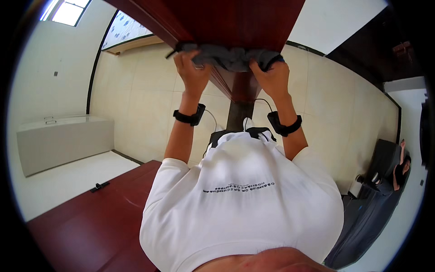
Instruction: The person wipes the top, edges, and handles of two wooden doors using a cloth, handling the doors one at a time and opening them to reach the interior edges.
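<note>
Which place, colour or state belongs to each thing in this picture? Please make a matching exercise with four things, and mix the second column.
Things:
1. cloth
2. bands
3. window
4. sofa

Descriptions:
A. dark, at the far right, with a person on it
B. bright, at the upper left
C. grey, touched by the left hand and the right hand
D. black, worn around both forearms

Pairs: 1-C, 2-D, 3-B, 4-A

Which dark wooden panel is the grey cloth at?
The red top-centre one; the grey cloth runs along its near edge. The lower-left one and upper-right one show no cloth.
</note>
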The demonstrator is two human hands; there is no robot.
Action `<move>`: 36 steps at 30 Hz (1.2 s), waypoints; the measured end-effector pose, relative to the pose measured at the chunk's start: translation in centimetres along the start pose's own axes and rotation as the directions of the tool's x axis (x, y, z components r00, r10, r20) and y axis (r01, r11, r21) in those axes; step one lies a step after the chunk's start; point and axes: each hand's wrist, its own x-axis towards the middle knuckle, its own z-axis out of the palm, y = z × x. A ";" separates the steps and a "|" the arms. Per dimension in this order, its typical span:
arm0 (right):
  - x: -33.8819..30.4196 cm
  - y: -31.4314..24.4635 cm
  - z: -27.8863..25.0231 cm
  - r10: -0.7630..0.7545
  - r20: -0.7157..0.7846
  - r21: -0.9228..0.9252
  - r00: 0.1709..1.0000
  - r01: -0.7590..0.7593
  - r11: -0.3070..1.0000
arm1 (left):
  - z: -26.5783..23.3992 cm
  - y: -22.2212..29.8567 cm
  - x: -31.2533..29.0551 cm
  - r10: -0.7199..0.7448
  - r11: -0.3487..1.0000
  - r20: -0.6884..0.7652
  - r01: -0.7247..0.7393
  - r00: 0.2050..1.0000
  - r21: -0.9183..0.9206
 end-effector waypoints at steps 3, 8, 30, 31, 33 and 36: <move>-0.4 2.8 1.4 0.051 0.062 -0.162 0.997 -0.041 0.986 | 2.0 -1.8 -4.0 0.063 0.996 0.126 -0.070 0.990 0.054; -2.4 8.7 4.0 -0.048 0.034 -0.391 0.998 0.057 0.919 | 3.9 -3.7 -8.5 0.025 0.997 0.405 0.007 0.914 -0.077; -2.8 -2.0 13.2 -0.089 -0.210 -0.166 0.974 0.054 0.985 | 0.6 -8.0 -0.7 0.233 0.701 0.332 0.079 0.914 -0.709; -2.6 -2.8 13.2 -0.137 -0.222 -0.216 0.966 0.088 0.972 | 0.2 -8.2 0.2 0.253 0.709 0.322 0.052 0.912 -0.704; -1.5 -5.3 13.0 -0.200 -0.297 -0.273 0.934 0.118 0.955 | -0.1 -8.5 2.4 0.274 0.707 0.309 0.027 0.911 -0.706; 0.3 -9.7 12.6 -0.349 -0.353 -0.485 0.868 0.149 0.862 | -1.3 -7.9 6.8 0.174 0.637 0.199 0.044 0.965 -0.770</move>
